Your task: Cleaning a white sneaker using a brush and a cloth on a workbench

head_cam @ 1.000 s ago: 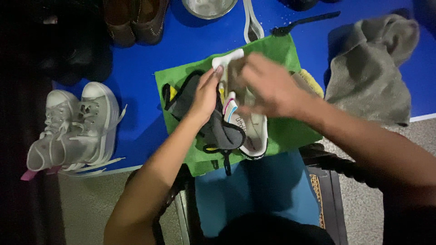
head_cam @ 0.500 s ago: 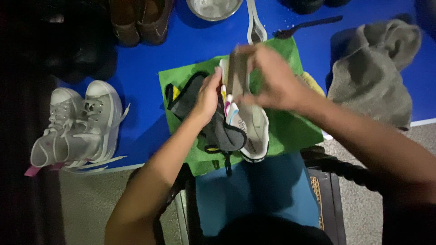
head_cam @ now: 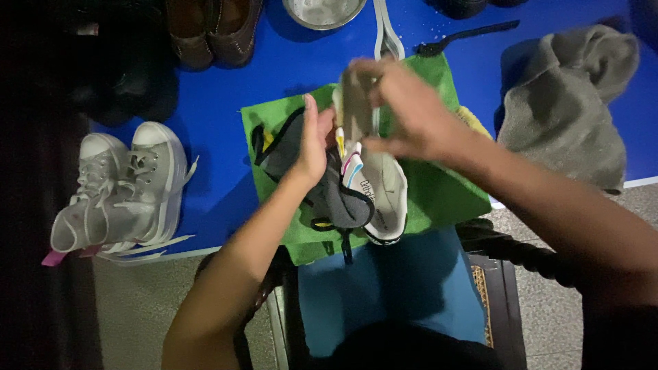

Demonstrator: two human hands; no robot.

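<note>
A person seated at the near edge of a blue table (head_cam: 226, 89) works on a grey sneaker (head_cam: 356, 199) lying on a green cloth (head_cam: 445, 192) spread at the middle of that edge. The sneaker rests on its side, white sole facing right, its heel hanging just past the cloth's near border. The left hand (head_cam: 314, 140) lies flat against the shoe's dark upper, fingers (head_cam: 310, 113) extended and close together, thumb pressed toward the tongue; it steadies the shoe rather than closing round it. The right hand (head_cam: 404, 113) hovers over the toe end, fingers curled narrowly in a pinch on a pale, flat piece (head_cam: 355, 106) held upright above the shoe. Whether that piece is an insole or a folded rag cannot be told, as it is blurred.

Toward the table's left edge stands a pair of grey high-top sneakers (head_cam: 120, 192), laces trailing over the near edge. Brown leather shoes (head_cam: 212, 27) sit at the far edge, with a metal bowl (head_cam: 322, 10) just beside them. A dark-handled brush (head_cam: 466, 38) lies beyond the cloth's far right corner. A crumpled grey towel (head_cam: 569, 103) rests near the right edge, well apart from the hands.
</note>
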